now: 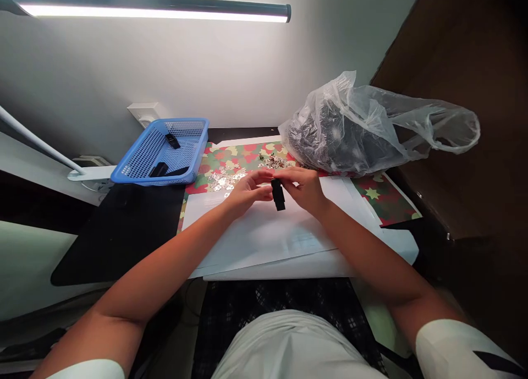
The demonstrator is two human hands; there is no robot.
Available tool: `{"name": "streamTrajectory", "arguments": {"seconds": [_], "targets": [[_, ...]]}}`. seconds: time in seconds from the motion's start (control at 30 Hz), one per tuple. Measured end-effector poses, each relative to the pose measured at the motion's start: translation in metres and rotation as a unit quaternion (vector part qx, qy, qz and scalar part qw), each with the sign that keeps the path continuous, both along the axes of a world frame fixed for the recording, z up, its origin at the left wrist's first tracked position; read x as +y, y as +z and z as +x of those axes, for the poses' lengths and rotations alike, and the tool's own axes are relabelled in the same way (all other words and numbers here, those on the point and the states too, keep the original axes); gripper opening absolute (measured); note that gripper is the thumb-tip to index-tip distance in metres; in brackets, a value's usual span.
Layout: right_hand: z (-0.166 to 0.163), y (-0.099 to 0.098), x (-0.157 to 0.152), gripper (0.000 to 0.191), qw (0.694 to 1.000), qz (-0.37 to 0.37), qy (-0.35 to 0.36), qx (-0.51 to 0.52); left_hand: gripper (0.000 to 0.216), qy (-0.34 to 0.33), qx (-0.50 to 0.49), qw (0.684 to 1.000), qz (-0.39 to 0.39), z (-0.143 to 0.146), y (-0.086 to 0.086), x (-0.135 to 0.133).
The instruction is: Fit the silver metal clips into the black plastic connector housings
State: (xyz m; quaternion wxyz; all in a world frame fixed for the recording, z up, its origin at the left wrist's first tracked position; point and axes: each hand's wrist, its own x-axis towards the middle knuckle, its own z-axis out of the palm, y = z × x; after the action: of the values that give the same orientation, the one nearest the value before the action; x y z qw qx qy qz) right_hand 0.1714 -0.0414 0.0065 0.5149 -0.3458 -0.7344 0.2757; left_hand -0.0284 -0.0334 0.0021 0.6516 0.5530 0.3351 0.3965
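Note:
Between my two hands is a small black blocky part (279, 195), held over the white sheets; its exact kind does not show. My left hand (249, 188) grips it from the left, thumb low and fingers at the top end. From the other side, the fingertips of my right hand (304, 186) pinch its upper end. Just behind the hands lie a pile of small silvery metal pieces (225, 179) and a pile of small brownish metal pieces (275, 161).
A blue plastic basket (119, 170) with several black parts stands at the left back. To the right back, a clear plastic bag (350, 131) full of dark items rests on the patterned paper (373, 195). A lit tube lamp (157, 7) hangs above.

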Motion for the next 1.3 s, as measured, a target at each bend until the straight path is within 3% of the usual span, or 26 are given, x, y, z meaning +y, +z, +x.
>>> {"name": "streamTrajectory", "arguments": {"seconds": [0.23, 0.4, 0.53, 0.63, 0.73, 1.0, 1.3], "targets": [[0.004, 0.001, 0.004, 0.021, 0.997, 0.003, 0.023, -0.076, 0.039, -0.017, 0.003, 0.996, -0.089, 0.0, 0.001, -0.001], [0.008, 0.004, 0.004, 0.024, 0.995, -0.04, 0.045, -0.074, 0.038, -0.023, 0.021, 0.996, -0.083, -0.002, 0.004, -0.001], [0.005, 0.002, 0.004, 0.033, 0.985, -0.158, 0.059, 0.044, 0.038, 0.024, -0.002, 0.999, 0.025, 0.001, 0.004, -0.002], [0.0, -0.001, 0.005, 0.047, 0.941, -0.29, 0.124, 0.122, 0.033, 0.046, -0.007, 0.992, 0.117, 0.003, 0.002, -0.004], [-0.002, -0.003, 0.006, 0.051, 0.907, -0.349, 0.181, 0.152, 0.03, 0.045, 0.019, 0.984, 0.172, 0.005, 0.003, -0.007], [0.0, -0.005, 0.006, 0.05, 0.875, -0.388, 0.218, 0.188, 0.026, 0.05, 0.096, 0.956, 0.272, 0.003, 0.005, -0.011], [-0.002, -0.006, 0.003, 0.043, 0.893, -0.356, 0.205, 0.184, 0.023, 0.083, 0.151, 0.923, 0.344, 0.001, 0.008, -0.014]]}}
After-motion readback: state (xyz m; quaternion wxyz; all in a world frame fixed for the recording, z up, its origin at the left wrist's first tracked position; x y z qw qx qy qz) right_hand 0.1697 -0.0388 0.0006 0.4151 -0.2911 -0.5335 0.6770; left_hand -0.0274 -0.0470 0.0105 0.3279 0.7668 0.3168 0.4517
